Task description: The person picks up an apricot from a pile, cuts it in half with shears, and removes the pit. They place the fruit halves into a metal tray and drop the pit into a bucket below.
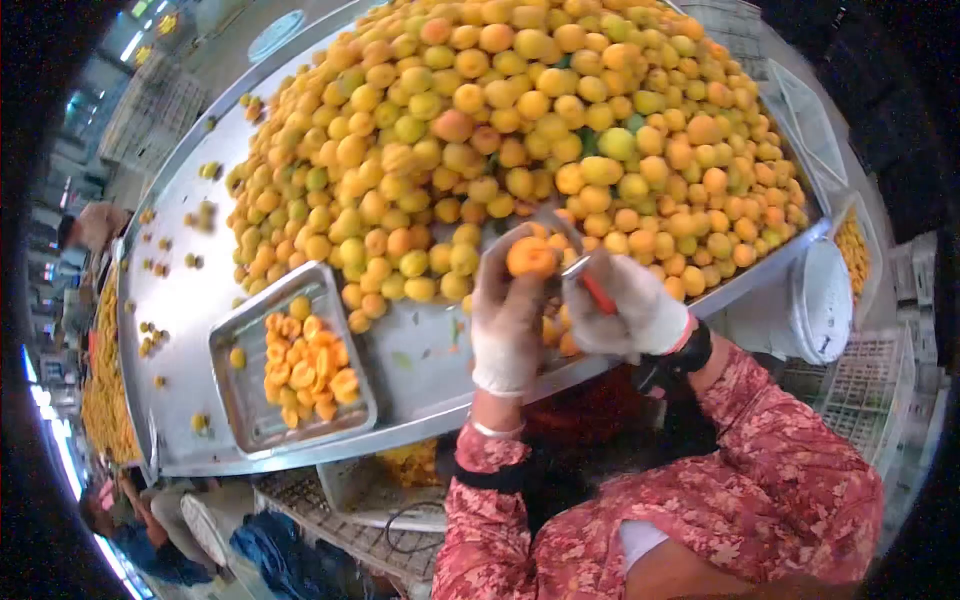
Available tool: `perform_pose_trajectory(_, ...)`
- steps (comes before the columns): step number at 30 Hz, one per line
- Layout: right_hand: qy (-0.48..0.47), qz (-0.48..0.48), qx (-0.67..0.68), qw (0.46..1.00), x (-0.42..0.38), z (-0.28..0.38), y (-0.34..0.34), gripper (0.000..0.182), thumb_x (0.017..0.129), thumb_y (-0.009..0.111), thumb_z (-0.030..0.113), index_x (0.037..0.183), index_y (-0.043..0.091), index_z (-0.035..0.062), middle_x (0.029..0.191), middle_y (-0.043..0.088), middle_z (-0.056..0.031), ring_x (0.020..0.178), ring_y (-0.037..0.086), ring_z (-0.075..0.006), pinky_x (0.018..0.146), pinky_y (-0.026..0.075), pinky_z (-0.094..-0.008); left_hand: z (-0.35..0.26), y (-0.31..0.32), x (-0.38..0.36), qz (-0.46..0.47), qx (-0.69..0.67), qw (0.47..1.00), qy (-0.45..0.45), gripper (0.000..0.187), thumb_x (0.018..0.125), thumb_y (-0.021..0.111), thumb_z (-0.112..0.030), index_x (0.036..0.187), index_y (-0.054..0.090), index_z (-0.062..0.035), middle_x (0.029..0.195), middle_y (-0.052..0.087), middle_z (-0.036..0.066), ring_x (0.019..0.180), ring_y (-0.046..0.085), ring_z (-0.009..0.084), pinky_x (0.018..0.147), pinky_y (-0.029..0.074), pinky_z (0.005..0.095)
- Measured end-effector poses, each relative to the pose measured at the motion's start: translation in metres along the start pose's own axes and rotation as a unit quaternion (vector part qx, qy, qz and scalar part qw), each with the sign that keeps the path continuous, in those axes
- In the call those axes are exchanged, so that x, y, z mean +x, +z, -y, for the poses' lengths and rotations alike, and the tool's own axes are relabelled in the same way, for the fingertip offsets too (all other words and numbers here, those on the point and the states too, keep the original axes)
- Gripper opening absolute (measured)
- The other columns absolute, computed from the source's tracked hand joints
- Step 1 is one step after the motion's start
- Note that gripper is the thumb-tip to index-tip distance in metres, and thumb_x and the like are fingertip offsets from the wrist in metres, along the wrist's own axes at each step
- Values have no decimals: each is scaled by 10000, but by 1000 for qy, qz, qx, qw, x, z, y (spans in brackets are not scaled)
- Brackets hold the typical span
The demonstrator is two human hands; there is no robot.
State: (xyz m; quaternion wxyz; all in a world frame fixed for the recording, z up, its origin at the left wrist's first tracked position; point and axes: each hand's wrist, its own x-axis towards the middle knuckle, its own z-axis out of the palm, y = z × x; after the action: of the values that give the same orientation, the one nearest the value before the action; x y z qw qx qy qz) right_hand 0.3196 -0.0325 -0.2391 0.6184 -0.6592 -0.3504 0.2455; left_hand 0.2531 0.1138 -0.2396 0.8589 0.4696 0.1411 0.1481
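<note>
My left hand (pixel 507 325), in a white glove with bare-looking or stained fingertips, holds an orange apricot (pixel 531 257) over the front edge of the fruit pile. Close beside it on the right, my right hand (pixel 625 305), also gloved, is closed around a small tool with a red handle (pixel 598 292). The tool's metal end is near the apricot. Behind both hands rises a large heap of yellow-orange apricots (pixel 450 125) on a metal table (pixel 430 350). Left of my hands, a metal tray (pixel 235 402) holds many cut apricot pieces (pixel 310 368).
A white bucket (pixel 822 300) stands at the table's right side, near plastic crates (pixel 865 385). Under the front edge is a bin (pixel 370 490). Loose small fruits lie on the table's left part. Other people (pixel 98 228) are at the far left and lower left.
</note>
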Motion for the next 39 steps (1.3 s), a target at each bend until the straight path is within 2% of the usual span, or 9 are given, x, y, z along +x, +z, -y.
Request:
perform_pose_trajectory(1,137,107,199,964,6,24,-12,450,1004,473,455,885,580,35,603,542,-10,462,507,-150,438,373,-276,1,-1,-2,15,-59,998,18,374,968,549,-157,1312,484,-28,1155,626,92,935,611,135,765,504,246)
perform_pose_trajectory(6,3,-25,-155,988,2,14,0,194,939,593,178,1024,564,5,721,627,-167,704,673,-324,617,509,-387,8,-9,-1,48,-77,994,59,388,989,516,-182,1323,440,1,1268,566,155,1151,586,244,972,484,362)
perform_pose_trajectory(9,-56,-30,-185,981,0,11,2,195,924,609,182,1030,562,25,726,619,-193,736,675,-362,605,507,-395,7,-8,-1,46,-57,996,48,608,973,569,-397,1391,353,-13,1292,561,211,1173,583,345,1030,462,442)
perform_pose_trajectory(16,-17,-15,-252,967,-2,16,-1,190,916,624,209,1001,559,52,715,630,-174,702,671,-370,571,507,-418,5,-7,0,45,-19,996,71,601,972,566,-405,1377,366,-8,1276,568,206,1165,588,338,1038,456,447)
perform_pose_trajectory(19,-7,-20,-238,971,-1,16,3,212,914,633,234,992,564,50,712,636,-170,687,672,-364,558,508,-424,5,-7,-2,27,-21,997,71,423,998,512,-183,1340,379,28,1283,556,197,1166,589,310,1011,467,406)
perform_pose_trajectory(31,0,-26,-291,956,6,5,17,222,897,649,199,939,549,5,710,615,-202,684,645,-400,552,489,-418,23,-3,-7,47,-2,996,70,608,1030,331,-506,1397,397,-25,1329,546,182,1224,536,330,1075,390,475)
perform_pose_trajectory(34,-10,-31,-293,956,8,5,16,230,896,651,203,944,552,2,717,619,-201,692,647,-398,552,489,-420,15,-12,-2,48,119,987,92,608,1036,323,-493,1410,381,-18,1324,547,171,1223,535,294,1071,400,459)
perform_pose_trajectory(36,-41,-62,-310,948,9,1,17,303,905,644,325,896,555,35,622,609,-173,605,649,-372,513,492,-452,7,-14,-3,33,-47,997,51,423,1034,423,-146,1411,329,21,1309,548,171,1231,531,250,1042,429,368)
perform_pose_trajectory(39,-40,-57,-328,942,10,-2,15,306,908,638,330,901,555,35,624,608,-177,610,646,-382,518,490,-463,10,-6,-4,52,-91,993,50,434,1012,464,-99,1403,330,32,1263,582,165,1189,562,253,1022,448,358)
